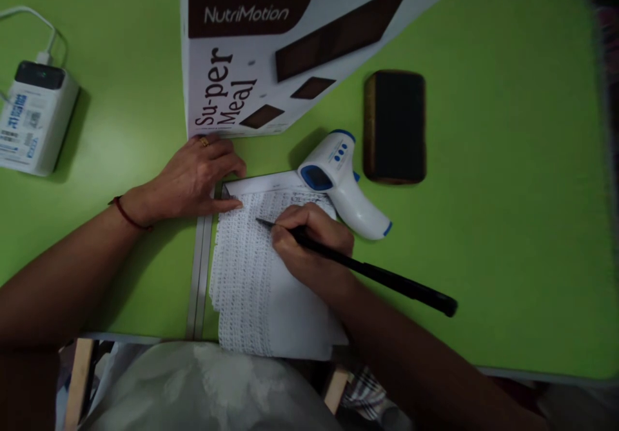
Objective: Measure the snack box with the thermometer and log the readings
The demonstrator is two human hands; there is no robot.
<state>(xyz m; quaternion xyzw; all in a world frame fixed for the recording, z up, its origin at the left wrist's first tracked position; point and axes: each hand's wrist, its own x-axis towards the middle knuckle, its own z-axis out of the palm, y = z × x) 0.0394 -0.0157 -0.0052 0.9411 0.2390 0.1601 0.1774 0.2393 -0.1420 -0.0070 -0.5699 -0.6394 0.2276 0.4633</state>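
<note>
My right hand [314, 240] grips a black pen [387, 277], its tip over a sheet of paper [297, 308] crowded with rows of small handwriting on the left. The lower right of the sheet is blank. My left hand [193, 176] lies at the paper's upper left corner, thumb on the sheet and fingers parted from it, holding nothing. A white and blue infrared thermometer [355, 205] lies at the paper's upper right corner, just beyond my right hand. Behind my left hand stands a white NutriMotion box [235, 63], its base close to the fingers.
A dark phone-like device [394, 128] with a brown edge lies right of the box. On the left is a white power bank [41, 121] with a white cable [46, 40]. A metal seam [198, 289] crosses the green table [507, 179]. The paper overhangs the near edge.
</note>
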